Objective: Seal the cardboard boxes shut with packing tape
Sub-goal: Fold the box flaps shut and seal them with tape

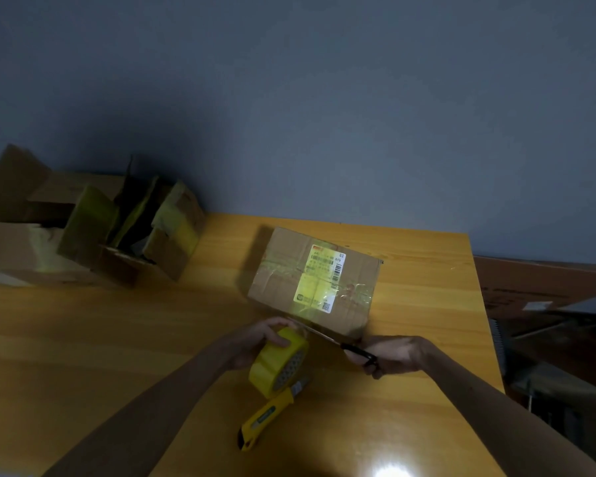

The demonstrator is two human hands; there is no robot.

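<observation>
– Boxes on the far left, what have you got?
– I see open boxes [83, 232] bunched at the back-left corner of the surface [117, 339], flaps up, some with yellow tape on them.
– And the hands?
– My left hand [255, 342] is curled over the yellow tape roll [279, 359], which sits tilted. A yellow utility knife [267, 413] lies just beside it, nearer me.
– The closed box?
– The closed box [315, 282] is mid-surface, just beyond the roll, taped across, labels on top. To the right, my right hand [396, 354] grips black-handled scissors [355, 351], blades pointing at the roll along the box's near edge.
</observation>
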